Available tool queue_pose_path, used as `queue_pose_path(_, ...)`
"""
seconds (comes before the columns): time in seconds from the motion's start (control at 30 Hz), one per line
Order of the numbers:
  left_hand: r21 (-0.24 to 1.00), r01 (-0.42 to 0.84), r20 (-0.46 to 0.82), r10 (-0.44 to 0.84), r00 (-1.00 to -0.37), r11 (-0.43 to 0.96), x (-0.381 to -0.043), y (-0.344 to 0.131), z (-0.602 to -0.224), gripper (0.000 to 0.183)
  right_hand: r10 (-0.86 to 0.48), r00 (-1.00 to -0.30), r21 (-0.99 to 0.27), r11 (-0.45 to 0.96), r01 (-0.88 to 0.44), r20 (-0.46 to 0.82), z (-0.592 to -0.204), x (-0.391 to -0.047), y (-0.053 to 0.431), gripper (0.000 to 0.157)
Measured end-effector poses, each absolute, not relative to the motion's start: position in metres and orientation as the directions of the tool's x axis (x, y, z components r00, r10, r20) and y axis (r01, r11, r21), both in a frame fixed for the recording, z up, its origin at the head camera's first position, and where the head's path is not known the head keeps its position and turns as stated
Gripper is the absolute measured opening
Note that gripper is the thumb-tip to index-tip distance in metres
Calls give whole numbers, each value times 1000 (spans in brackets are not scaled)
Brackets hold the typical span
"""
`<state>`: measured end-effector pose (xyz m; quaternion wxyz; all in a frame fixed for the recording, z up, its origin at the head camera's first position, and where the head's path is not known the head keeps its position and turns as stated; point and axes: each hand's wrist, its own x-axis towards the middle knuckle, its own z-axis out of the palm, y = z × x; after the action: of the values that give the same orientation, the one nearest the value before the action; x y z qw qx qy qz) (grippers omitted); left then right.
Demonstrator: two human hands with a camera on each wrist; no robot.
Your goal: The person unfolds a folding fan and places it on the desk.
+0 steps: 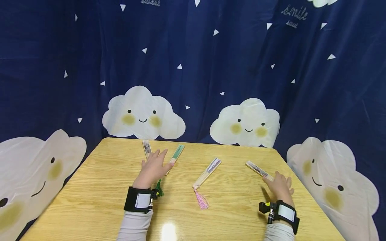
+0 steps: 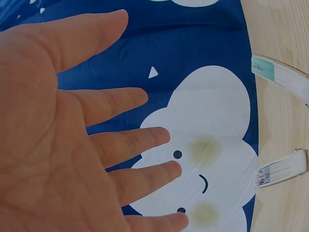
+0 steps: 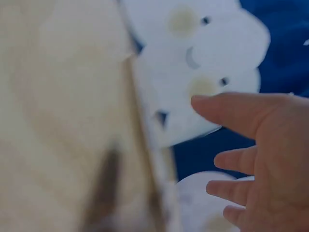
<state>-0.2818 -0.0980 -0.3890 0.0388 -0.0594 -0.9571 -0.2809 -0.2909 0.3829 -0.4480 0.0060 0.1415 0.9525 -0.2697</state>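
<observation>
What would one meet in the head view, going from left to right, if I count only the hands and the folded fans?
Left hand → green-ended fan → pink-tasselled fan → rightmost fan → right hand. Left out: the partly hidden fan, which overlaps the left hand.

Tabletop (image 1: 99, 187): light wood grain, glare spot (image 1: 168, 231) at near side. Four closed folding fans lie on it. Leftmost fan (image 1: 146, 147), dark print, at far edge, lower part hidden. Green-ended fan (image 1: 177, 154) near it, slanted opposite; green tassel (image 1: 159, 189) below. Middle fan (image 1: 207, 172) diagonal, pink tassel (image 1: 201, 199) nearer. Rightmost fan (image 1: 259, 170) slanted, well apart, near end hidden.
</observation>
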Motion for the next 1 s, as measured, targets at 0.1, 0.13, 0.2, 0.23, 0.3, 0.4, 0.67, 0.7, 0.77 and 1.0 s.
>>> queue_pose_path(0.1,533,140,105,98,-990,834,-282,-96,-390,70,289,-949,-486,816,313,-127,-463,-289,390,82)
queue_pose_path(0.13,538,139,102,99,-990,832,-282,-96,-391,70,300,-944,-482,813,327,-134,-467,-288,391,78)
queue_pose_path(0.2,544,141,104,101,-989,827,-282,-96,-391,70,323,-938,-479,808,342,-125,-472,-288,391,70)
queue_pose_path(0.23,547,143,104,102,-989,825,-283,-96,-392,71,338,-934,-482,802,351,-118,-473,-288,390,68)
queue_pose_path(0.3,549,145,106,103,-989,823,-283,-96,-392,71,368,-925,-483,795,366,-96,-474,-290,387,63)
queue_pose_path(0.4,546,147,104,107,-989,825,-283,-96,-393,71,413,-908,-471,790,393,-66,-474,-292,381,56)
queue_pose_path(0.67,556,141,77,118,-990,819,-284,-96,-395,71,477,-879,-492,767,413,6,-478,-294,368,25)
queue_pose_path(0.7,555,140,74,120,-990,820,-284,-96,-396,71,469,-883,-485,774,407,8,-478,-294,368,25)
queue_pose_path(0.77,552,139,68,122,-990,822,-284,-95,-396,71,450,-893,-471,789,396,3,-476,-295,367,27)
queue_pose_path(1.0,544,139,68,121,-990,827,-283,-93,-396,70,354,-935,-525,796,302,-2,-462,-293,358,28)
